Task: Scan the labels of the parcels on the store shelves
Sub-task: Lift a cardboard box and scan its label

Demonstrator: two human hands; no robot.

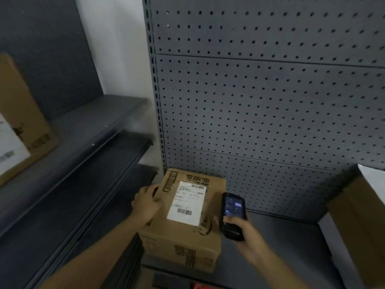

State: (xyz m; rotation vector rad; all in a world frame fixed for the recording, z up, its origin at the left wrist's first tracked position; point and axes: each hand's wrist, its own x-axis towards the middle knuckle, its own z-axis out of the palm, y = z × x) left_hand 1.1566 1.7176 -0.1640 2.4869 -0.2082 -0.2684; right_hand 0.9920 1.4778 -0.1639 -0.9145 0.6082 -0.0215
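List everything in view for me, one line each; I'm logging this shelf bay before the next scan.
cardboard parcel: 1, brown, on the lower shelf at the foot of the pegboard, left corner
shipping label: 1, white with barcodes, on top of that parcel
handheld scanner: 1, black, screen lit, held just right of the parcel
pegboard back panel: 1, grey, behind the lower shelf
second parcel: 1, brown with a white label, on the left shelf, blurred
box at right edge: 1, brown and white, partly out of view
left shelf: 1, dark grey, left of the pegboard
left hand: 1, fingers resting on the parcel's left edge
right hand: 1, fingers curled round the scanner
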